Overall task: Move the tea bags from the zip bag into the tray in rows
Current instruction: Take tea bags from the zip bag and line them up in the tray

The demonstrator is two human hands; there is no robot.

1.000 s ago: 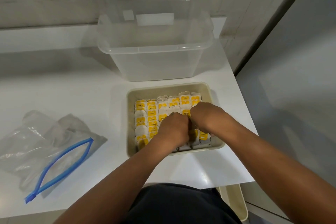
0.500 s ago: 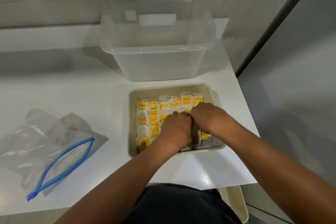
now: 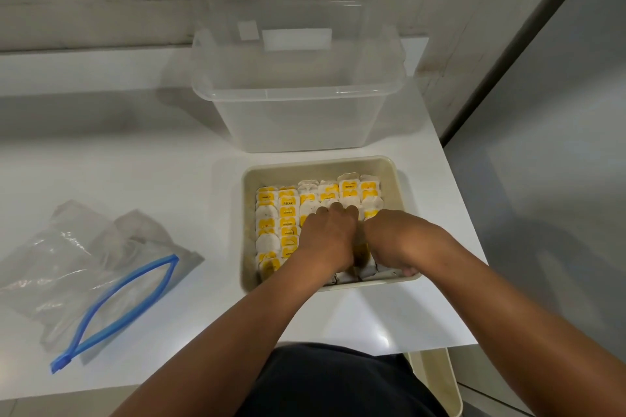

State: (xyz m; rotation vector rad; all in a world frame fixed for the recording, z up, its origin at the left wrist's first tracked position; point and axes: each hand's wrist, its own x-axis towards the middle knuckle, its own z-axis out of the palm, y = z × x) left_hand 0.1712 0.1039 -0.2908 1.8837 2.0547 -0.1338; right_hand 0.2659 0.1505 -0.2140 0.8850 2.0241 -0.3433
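**A:** Where are the tea bags [image 3: 288, 213]?

**B:** In a beige tray [image 3: 249, 247] on a white counter [image 3: 118, 179], standing on edge in tight rows. White pouches with yellow tags; one tag reads "RELAX", another "MOMENT". The rows fill most of the tray.

**A:** And the hands?

**B:** Both are down among the bags, side by side in the middle and right part of the tray. The left hand [image 3: 330, 240] lies knuckles up, its fingers bent down into the rows. The right hand [image 3: 396, 240] sits just beside it, nearly touching, fingers curled downward too, its thumb near the tray's front rim. The fingertips are buried between bags, so I cannot tell whether either hand pinches a bag or only presses against them.

**A:** What is around the tray?

**B:** Just behind it stands a clear plastic storage bin [image 3: 298, 112]. Well to the left lies the clear zip bag [image 3: 84, 264], crumpled, its blue zip strip gaping open. At the counter's near right corner, lower down, is part of another beige container [image 3: 437, 379].
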